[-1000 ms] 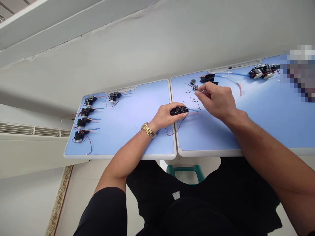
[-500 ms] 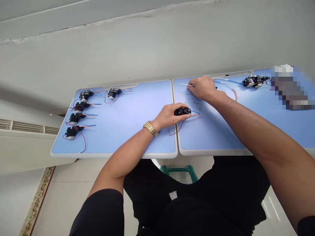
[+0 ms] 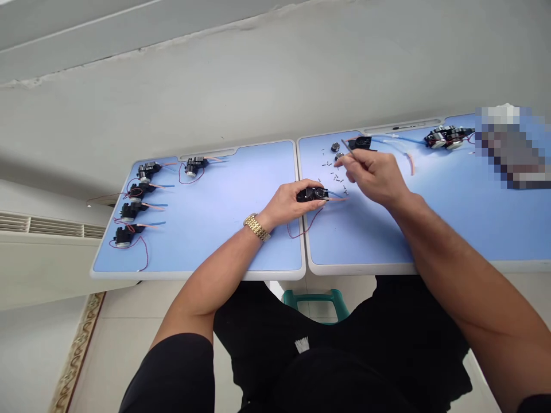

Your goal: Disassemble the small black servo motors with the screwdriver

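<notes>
My left hand (image 3: 290,202) is closed around a small black pump-like unit (image 3: 312,195) with a blue and an orange tube at its right end. It rests on the table near the seam, and a thin dark red wire hangs in a loop below it. Above and to the right, my right hand (image 3: 372,175) is closed on a slim metal screwdriver (image 3: 348,147), its shaft slanting up and left; its tip is too small to make out. Several tiny screws (image 3: 336,178) lie scattered between the hands. Two small round metal parts, one a silver-black cylinder (image 3: 335,147), sit behind them.
A black housing (image 3: 360,143) with tubes lies behind my right hand. More assembled black units (image 3: 447,137) are grouped at the right, beside a blurred-out object (image 3: 512,152). Several similar units (image 3: 129,211) line the left table, with another unit (image 3: 196,166) further back. A seam divides the two blue tables.
My right hand has drawn back from the table's far side toward me and to the right, uncovering the round parts and black housing. The screwdriver has turned upward. My left hand keeps its hold.
</notes>
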The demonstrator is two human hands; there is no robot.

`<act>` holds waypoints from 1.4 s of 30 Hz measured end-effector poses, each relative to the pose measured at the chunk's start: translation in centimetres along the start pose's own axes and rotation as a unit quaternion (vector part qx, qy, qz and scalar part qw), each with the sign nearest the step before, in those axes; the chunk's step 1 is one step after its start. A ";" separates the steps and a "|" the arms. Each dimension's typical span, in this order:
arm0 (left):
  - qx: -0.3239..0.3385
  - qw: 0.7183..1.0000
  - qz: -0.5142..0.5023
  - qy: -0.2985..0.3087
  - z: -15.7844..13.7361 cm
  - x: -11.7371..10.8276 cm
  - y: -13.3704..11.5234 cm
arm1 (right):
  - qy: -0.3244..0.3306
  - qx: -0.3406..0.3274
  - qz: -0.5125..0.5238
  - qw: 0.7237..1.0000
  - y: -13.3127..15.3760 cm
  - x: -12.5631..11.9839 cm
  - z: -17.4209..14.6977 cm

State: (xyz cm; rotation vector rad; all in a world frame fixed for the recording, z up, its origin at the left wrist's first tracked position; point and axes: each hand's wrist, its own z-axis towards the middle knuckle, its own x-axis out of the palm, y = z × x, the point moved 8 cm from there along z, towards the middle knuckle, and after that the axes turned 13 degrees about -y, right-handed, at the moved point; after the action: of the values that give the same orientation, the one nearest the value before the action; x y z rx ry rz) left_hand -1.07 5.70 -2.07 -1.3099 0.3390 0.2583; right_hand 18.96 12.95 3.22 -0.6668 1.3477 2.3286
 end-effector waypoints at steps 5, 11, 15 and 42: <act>-0.010 1.000 -0.025 -0.001 0.1 -0.5 0.5 | 0.086 -0.017 0.077 0.993 1.0 1.5 -1.4; -0.013 0.998 -0.054 -0.012 0.2 -0.8 0.5 | 0.106 -0.019 0.078 0.991 1.7 1.1 -2.0; -0.014 0.997 -0.073 -0.015 0.2 -0.9 0.3 | 0.103 -0.028 0.065 0.992 1.8 0.8 -2.0; 0.073 0.997 -0.029 -0.020 -0.2 -0.7 -0.7 | 0.228 -0.002 0.099 0.969 2.1 2.1 -2.5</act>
State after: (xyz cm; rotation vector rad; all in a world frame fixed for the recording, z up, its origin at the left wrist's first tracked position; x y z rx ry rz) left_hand -1.51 5.30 -1.22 -1.1673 0.2804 0.2063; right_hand 16.64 9.93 2.36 -1.1742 1.6678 2.4242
